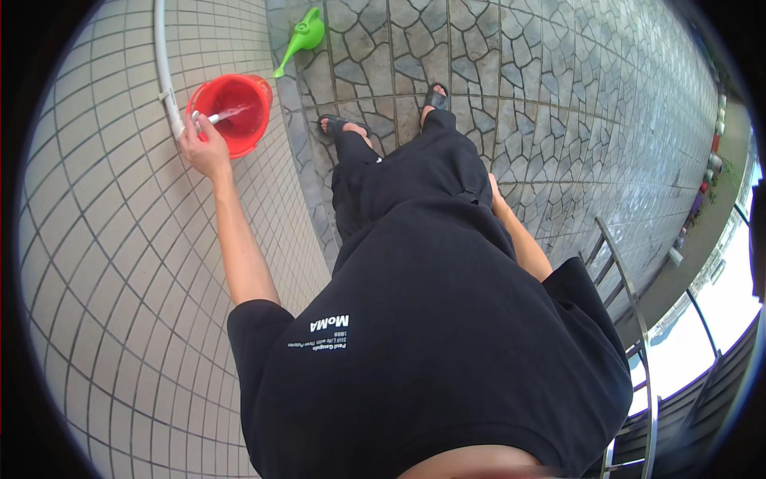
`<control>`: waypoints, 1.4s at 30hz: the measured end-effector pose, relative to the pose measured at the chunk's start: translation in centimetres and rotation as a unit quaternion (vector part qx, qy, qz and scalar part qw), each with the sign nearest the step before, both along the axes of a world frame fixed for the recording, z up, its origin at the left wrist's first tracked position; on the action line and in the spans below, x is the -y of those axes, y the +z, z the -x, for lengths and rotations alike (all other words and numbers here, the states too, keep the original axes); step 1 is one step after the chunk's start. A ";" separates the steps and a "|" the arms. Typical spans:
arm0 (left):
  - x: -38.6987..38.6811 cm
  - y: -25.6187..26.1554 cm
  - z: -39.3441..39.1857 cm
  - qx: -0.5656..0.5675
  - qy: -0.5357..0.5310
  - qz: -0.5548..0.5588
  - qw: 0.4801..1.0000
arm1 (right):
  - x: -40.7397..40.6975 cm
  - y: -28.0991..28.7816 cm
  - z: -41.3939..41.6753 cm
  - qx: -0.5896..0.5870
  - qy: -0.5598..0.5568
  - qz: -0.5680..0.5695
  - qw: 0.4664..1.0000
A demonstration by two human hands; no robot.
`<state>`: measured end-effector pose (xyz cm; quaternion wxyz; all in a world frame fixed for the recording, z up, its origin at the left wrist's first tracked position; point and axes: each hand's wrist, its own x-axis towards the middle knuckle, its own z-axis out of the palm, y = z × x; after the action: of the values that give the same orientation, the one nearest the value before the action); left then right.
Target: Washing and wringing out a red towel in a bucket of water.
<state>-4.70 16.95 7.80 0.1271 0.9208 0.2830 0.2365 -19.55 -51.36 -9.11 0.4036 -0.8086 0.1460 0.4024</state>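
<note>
My left hand grips a white tap on the tiled wall, fingers wrapped about its handle. A stream of water runs from the spout into a red bucket. The bucket's mouth faces me, just beyond the hand; whether it hangs or stands, I cannot tell. A white pipe comes down the wall to the tap. My right hand hangs low beside the black trousers, which mostly cover it, so its fingers are hidden. Past the bucket, a green watering can rests on the stone-patterned floor, its spout pointing towards the wall.
The beige tiled wall rises close on my left. Both feet, in dark sandals, stand on the paving. To the right is a metal ladder-like frame; several pots line the far edge.
</note>
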 end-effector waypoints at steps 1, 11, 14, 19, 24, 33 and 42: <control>0.4 0.0 0.5 -0.008 -0.008 -0.004 1.000 | 0.5 0.1 -1.9 -0.007 0.017 -0.013 1.000; -3.0 -0.6 1.3 -0.269 0.080 0.041 0.959 | 10.0 1.2 -15.1 -0.175 -0.029 0.021 0.984; -3.2 -0.3 0.4 -0.312 0.125 0.115 0.935 | 11.0 1.9 -17.5 -0.206 -0.132 -0.010 0.969; -2.7 0.2 -0.5 -0.337 0.133 0.117 0.925 | 11.7 2.4 -19.3 -0.184 -0.102 -0.022 0.977; -1.6 0.4 -1.4 -0.375 0.154 0.124 0.906 | 12.1 3.5 -19.0 -0.181 -0.129 -0.019 0.975; -1.8 0.5 -0.5 -0.391 0.101 0.033 0.914 | 12.5 1.3 -14.6 -0.194 -0.141 -0.014 0.971; -3.1 0.2 -0.4 -0.366 0.031 -0.066 0.928 | 7.4 1.8 -6.7 -0.103 -0.190 0.012 0.976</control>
<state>-4.33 20.06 7.98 -0.0538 0.9403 0.3223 -0.0952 -12.83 -58.76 -7.35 0.4460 -0.7252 0.3421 0.3976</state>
